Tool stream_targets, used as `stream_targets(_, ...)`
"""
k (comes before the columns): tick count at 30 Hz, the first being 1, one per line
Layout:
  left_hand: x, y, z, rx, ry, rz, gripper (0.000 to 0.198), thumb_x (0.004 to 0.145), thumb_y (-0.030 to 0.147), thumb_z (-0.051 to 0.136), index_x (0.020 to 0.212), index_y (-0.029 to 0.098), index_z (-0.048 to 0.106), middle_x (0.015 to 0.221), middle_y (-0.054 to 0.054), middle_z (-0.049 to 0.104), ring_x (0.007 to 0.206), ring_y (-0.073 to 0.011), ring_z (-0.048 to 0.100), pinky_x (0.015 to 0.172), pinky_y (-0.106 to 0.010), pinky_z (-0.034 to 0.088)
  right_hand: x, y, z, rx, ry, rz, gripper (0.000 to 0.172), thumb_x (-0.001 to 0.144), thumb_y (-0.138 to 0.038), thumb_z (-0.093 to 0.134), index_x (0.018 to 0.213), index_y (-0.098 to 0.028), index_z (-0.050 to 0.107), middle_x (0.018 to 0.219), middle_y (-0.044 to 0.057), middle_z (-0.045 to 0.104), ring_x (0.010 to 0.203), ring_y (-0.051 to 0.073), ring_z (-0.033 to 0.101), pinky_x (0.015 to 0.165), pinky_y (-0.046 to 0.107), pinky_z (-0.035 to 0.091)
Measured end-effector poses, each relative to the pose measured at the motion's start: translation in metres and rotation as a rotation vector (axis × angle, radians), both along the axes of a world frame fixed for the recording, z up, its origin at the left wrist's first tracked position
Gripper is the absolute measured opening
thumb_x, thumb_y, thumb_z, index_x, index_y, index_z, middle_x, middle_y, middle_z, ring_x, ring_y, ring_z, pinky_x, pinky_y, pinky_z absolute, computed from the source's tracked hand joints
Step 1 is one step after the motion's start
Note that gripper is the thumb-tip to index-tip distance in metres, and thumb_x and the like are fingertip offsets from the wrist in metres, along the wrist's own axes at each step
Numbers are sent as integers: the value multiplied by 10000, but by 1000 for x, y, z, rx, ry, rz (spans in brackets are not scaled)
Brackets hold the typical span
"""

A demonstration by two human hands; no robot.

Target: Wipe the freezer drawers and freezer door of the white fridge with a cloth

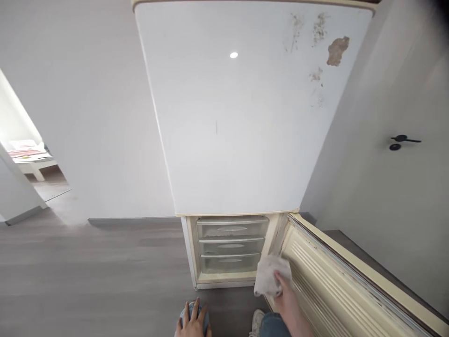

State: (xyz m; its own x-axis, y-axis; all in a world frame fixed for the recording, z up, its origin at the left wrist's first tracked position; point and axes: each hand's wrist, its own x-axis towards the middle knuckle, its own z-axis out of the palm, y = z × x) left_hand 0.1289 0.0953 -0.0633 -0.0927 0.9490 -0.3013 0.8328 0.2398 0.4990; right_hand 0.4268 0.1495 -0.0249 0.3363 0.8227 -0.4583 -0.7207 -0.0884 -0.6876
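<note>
Head view: right hand (286, 292) pinches a soft, light cloth (270, 277) against the open freezer door (336, 285); left hand (192, 323) spreads flat on a blue knee beside the door; bunch the cloth mid-fold

Fridge (245, 117) stood against the wall, three drawers (231, 244) stacked in its lower compartment. Open lower door (343, 290) hung right of the drawers; a doorway (24, 159) lay far left.
</note>
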Motion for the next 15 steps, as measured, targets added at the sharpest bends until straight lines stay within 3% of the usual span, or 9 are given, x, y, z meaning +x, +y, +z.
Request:
stream_targets(3,-5,-6,5,117,-92,63,559,667,272,559,1214,265,677,1503,-109,501,1468,-471,240,1126,-685,208,8,47,20,-13,-178,-151,492,515,-355,823,942,-200,634,863,-2,726,841,191,679,682,256,561)
stream_targets(6,-9,-9,9,109,-126,86,531,665,269,558,1177,278,698,1488,-95,522,1466,-450,264,1135,-654,224,11,91,27,-73,-448,-287,422,624,-404,709,957,-161,620,939,76,722,910,236,667,773,326,556)
stream_targets(11,-17,-5,19,-35,-113,-30,581,701,333,544,1271,262,634,1554,-95,434,1492,-442,196,1157,-642,205,6,148,28,-101,-633,-315,438,694,-372,607,1055,-124,597,1142,161,674,1135,275,604,963,343,475)
stream_targets(15,-20,0,25,-153,81,-78,612,737,303,475,1344,325,549,1602,23,360,1520,-345,167,1186,-549,233,6,181,25,-187,-755,-273,377,695,-322,549,1008,-114,592,1084,207,661,1150,348,590,989,443,455)
